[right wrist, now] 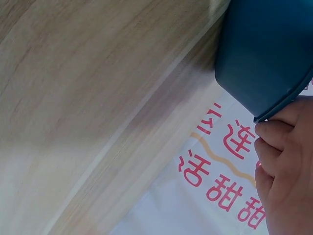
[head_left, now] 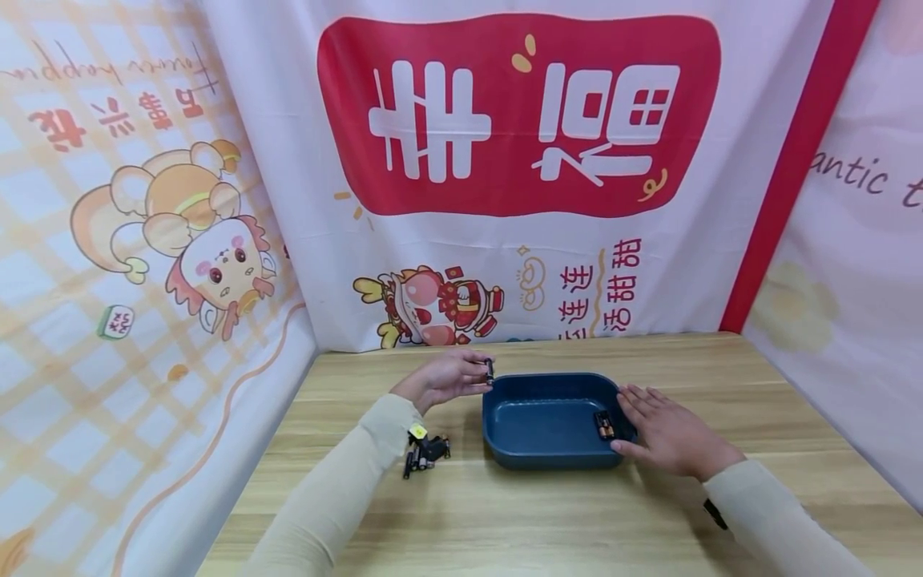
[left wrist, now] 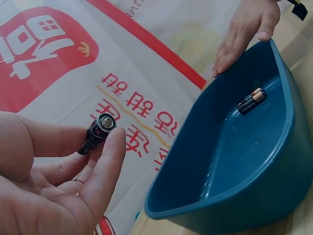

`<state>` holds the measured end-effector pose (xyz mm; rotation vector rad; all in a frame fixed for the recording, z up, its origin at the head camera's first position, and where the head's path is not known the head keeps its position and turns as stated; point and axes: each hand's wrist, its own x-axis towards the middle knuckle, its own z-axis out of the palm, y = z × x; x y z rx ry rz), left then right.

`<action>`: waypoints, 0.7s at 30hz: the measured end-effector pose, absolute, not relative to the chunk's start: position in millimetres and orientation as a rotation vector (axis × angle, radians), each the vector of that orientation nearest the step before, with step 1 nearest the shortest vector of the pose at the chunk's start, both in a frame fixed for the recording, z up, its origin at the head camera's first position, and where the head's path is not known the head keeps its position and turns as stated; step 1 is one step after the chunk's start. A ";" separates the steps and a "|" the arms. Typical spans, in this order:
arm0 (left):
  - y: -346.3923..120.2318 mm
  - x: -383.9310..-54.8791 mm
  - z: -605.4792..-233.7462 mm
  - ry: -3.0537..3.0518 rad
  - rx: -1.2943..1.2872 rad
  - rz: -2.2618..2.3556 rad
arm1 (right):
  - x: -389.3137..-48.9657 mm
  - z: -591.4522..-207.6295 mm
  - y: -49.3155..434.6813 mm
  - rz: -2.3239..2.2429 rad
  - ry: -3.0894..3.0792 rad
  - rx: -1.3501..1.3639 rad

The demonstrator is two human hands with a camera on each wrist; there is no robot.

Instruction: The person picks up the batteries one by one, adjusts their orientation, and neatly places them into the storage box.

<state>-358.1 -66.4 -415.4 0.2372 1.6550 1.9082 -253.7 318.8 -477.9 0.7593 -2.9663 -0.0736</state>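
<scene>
My left hand (head_left: 450, 377) pinches a dark battery (left wrist: 100, 131) between thumb and fingers, its metal end towards the left wrist camera. This hand is beside the left rim of a deep blue plastic basin (head_left: 555, 462). Across from it, my right hand (head_left: 674, 433) rests on the basin's right end, fingers laid along the rim and thumb at the near corner. Inside the basin, a few black-and-copper batteries (head_left: 604, 425) lie side by side near the right end. The right wrist view shows the right hand (right wrist: 288, 156) against the basin's rim.
Several loose batteries (head_left: 418, 460) lie in a small pile on the wooden table (head_left: 461, 521), left of the basin and near my left forearm. A printed cloth (head_left: 519, 280) hangs along the table's far edge, and further cloths hang at both sides.
</scene>
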 end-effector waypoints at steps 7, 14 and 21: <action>-48.7 -354.2 -420.1 1.674 0.259 1.880 | -252.0 -479.1 321.5 -0.069 -2.959 0.780; -29.7 -351.7 -429.9 1.658 0.259 1.861 | -248.9 -481.7 325.7 -0.032 -2.963 0.769; -19.7 -352.6 -431.2 1.687 0.264 1.815 | -253.2 -481.8 321.3 -0.018 -2.976 0.762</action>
